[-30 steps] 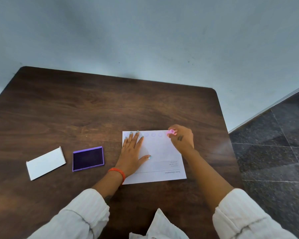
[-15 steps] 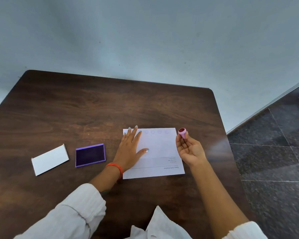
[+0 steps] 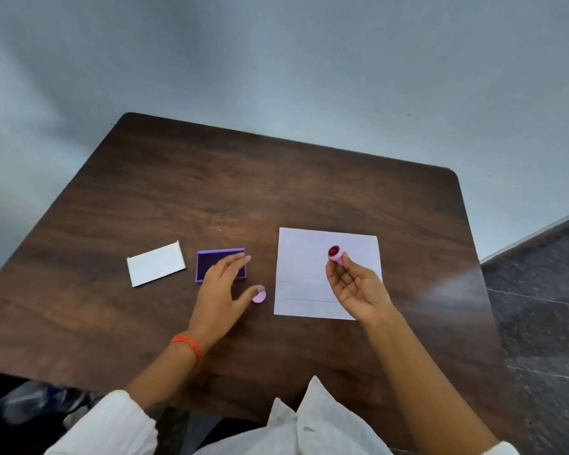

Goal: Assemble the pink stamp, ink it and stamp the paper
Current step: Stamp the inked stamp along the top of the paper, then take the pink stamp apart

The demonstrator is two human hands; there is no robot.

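Scene: a person's two bare hands over a dark wooden table point(image 3: 276, 192), seen from above.
Landmark: a white sheet of paper point(image 3: 304, 274) lying flat on the table; all places are given from it.
Pink stamp: held above the paper's far right part, tipped so its round red face point(image 3: 334, 250) looks up at the camera.
Right hand point(image 3: 355, 287): palm up, fingertips pinched around the pink stamp point(image 3: 336, 256) at its body.
Left hand point(image 3: 222, 287): left of the paper, fingers spread and holding nothing, hovering above the ink pad.
Pink cap point(image 3: 259, 296): a small round piece on the table just left of the paper, at the left thumb tip; contact unclear.
Ink pad point(image 3: 206, 264): purple tray, uncovered, further left of the paper.
White lid point(image 3: 156, 264): furthest left, well apart from the paper.
Handling, judged: the stamp looks small, light, rigid plastic, easily fumbled; best pinched by its sides, clear of the inked face.
Paper, judged: thin, likely to slide unless held down.
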